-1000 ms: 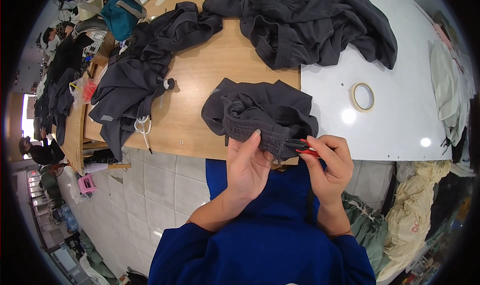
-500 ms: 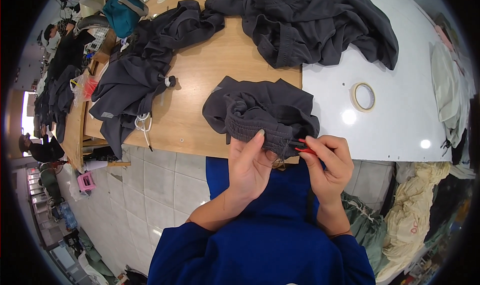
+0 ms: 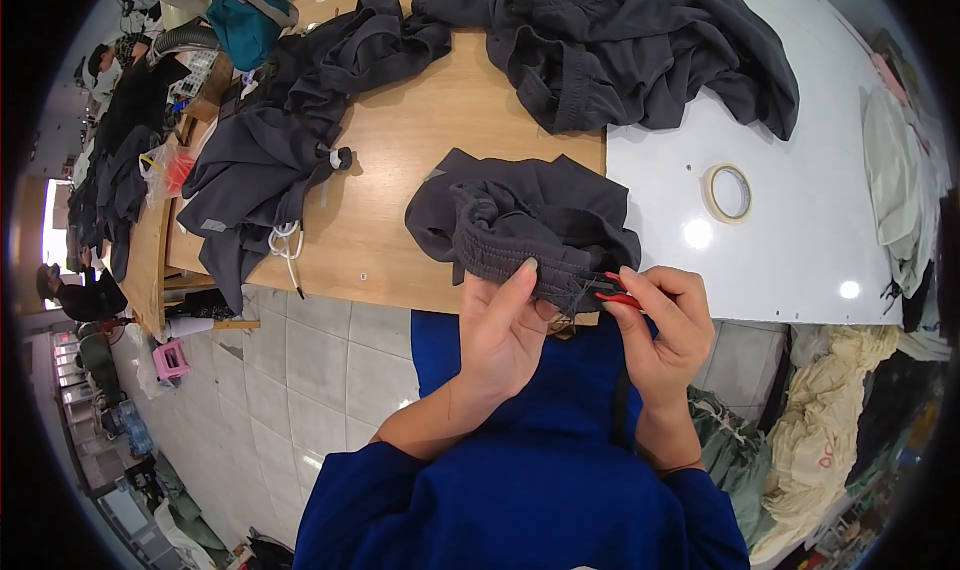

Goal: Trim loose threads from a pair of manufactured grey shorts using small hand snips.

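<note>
A dark grey garment (image 3: 590, 195) with a gathered elastic waistband (image 3: 500, 257) lies bunched at the near edge of the table. My left hand (image 3: 497, 330) pinches this waistband, thumb on top and fingers beneath. Loose threads (image 3: 572, 300) hang from its stitching between my hands. Held between the thumb and fingers of my right hand (image 3: 670, 325) are small red-handled thread snips (image 3: 622, 299). Their dark blades point left, towards the threads, and appear slightly parted. Whether they touch a thread is too small to tell.
More dark grey garments (image 3: 650, 65) lie at the back, with another heap (image 3: 260, 160) at left beside a white cord (image 3: 285, 238). A tape roll (image 3: 710, 198) rests on the white tabletop (image 3: 800, 250). Cream cloth (image 3: 825, 420) is bundled below right. People sit far left.
My right hand and the snips have shifted slightly right, and the red handles look a little further apart. My left hand still grips the waistband, almost unmoved.
</note>
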`<state>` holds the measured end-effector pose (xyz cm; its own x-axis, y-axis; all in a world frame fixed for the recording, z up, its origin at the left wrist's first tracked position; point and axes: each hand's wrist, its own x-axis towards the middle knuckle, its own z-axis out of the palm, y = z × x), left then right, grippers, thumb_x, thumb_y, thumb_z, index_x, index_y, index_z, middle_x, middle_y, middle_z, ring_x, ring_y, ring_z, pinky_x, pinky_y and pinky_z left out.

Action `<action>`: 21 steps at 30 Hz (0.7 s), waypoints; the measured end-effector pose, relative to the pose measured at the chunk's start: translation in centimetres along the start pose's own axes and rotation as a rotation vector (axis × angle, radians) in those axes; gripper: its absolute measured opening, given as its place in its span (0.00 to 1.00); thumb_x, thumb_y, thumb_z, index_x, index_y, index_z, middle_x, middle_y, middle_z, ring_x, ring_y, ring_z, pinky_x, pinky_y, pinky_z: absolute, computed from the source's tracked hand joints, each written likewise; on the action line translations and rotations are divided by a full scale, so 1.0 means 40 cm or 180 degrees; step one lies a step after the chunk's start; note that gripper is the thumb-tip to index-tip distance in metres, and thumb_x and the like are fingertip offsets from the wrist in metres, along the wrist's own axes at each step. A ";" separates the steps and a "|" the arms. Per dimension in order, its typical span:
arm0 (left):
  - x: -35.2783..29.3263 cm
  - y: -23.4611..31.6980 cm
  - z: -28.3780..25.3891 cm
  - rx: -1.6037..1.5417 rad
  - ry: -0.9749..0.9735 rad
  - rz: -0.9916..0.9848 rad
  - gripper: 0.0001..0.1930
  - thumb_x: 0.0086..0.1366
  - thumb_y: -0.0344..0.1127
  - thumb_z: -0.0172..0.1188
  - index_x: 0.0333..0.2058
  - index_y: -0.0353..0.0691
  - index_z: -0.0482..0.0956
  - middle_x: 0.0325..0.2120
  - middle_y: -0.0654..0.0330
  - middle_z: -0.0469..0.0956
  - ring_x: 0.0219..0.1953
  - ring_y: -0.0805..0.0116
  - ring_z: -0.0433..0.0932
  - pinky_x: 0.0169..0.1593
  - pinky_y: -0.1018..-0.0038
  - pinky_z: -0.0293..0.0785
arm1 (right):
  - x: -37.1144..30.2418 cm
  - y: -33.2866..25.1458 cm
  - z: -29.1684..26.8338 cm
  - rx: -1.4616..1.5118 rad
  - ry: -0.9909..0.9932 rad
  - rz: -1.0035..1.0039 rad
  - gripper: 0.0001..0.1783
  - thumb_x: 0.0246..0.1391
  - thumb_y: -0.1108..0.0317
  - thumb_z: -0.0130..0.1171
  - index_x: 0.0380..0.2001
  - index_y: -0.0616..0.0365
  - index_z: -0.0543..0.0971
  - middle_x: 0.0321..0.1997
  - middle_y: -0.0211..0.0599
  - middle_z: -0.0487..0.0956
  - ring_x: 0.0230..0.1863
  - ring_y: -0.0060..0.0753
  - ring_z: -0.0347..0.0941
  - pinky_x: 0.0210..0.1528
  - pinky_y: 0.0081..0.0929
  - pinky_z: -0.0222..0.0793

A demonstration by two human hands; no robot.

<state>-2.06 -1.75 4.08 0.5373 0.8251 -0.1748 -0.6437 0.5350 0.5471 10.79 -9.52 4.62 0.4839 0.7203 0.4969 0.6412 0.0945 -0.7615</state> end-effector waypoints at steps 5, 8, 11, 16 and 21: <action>0.000 0.000 0.001 0.0030 0.0074 -0.0035 0.14 0.65 0.29 0.41 0.50 0.37 0.60 0.44 0.54 0.71 0.45 0.65 0.74 0.49 0.68 0.73 | 0.001 0.000 0.002 0.0019 -0.0009 -0.0023 0.21 0.30 0.78 0.68 0.35 0.56 0.81 0.29 0.32 0.74 0.28 0.27 0.66 0.27 0.18 0.61; 0.001 -0.002 -0.008 0.0027 0.0021 -0.0027 0.14 0.65 0.29 0.42 0.49 0.37 0.61 0.44 0.53 0.72 0.45 0.65 0.75 0.48 0.69 0.73 | 0.001 -0.001 0.003 0.0009 -0.0004 -0.0028 0.21 0.29 0.78 0.68 0.35 0.56 0.81 0.29 0.32 0.74 0.28 0.27 0.66 0.27 0.18 0.61; 0.001 -0.002 -0.005 -0.0029 -0.0053 -0.0003 0.13 0.66 0.29 0.41 0.48 0.37 0.62 0.43 0.53 0.72 0.44 0.65 0.75 0.48 0.69 0.74 | 0.001 -0.002 0.003 0.0062 -0.0004 0.0014 0.21 0.29 0.78 0.68 0.35 0.55 0.81 0.29 0.32 0.74 0.28 0.27 0.66 0.27 0.18 0.61; 0.000 -0.004 -0.005 -0.0093 -0.0088 -0.0053 0.12 0.66 0.29 0.41 0.48 0.37 0.63 0.42 0.53 0.73 0.44 0.65 0.75 0.48 0.69 0.74 | 0.002 -0.002 0.003 0.0072 0.0015 0.0008 0.20 0.29 0.77 0.68 0.34 0.55 0.81 0.29 0.32 0.74 0.28 0.27 0.65 0.27 0.18 0.61; 0.000 -0.002 -0.004 0.0022 -0.0075 -0.0022 0.12 0.65 0.29 0.42 0.47 0.37 0.64 0.41 0.54 0.73 0.43 0.66 0.75 0.47 0.70 0.74 | 0.001 0.001 0.000 0.0010 0.0004 -0.0096 0.20 0.29 0.77 0.68 0.34 0.56 0.81 0.28 0.32 0.74 0.28 0.28 0.65 0.28 0.19 0.61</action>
<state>-2.08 -1.76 3.90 0.5545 0.8168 -0.1592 -0.6361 0.5393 0.5518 10.83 -9.49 4.61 0.4652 0.7162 0.5203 0.6536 0.1185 -0.7475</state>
